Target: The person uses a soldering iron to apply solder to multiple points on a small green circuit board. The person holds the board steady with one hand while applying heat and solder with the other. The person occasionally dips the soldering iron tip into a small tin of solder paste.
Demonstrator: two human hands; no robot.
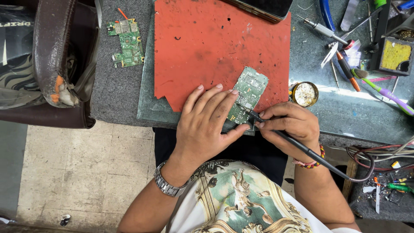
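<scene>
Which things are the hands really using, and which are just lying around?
In use: left hand pressing the green circuit board; right hand holding the black soldering iron; red mat underneath.

Lying about: second circuit board, round tin, screwdrivers, purple toothbrush.

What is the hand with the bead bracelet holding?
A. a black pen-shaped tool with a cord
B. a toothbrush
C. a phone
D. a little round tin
A: the right hand, the one with the bracelet, grips a black soldering iron with a cord, its tip on the green circuit board, which the left hand steadies on the red mat.
</scene>
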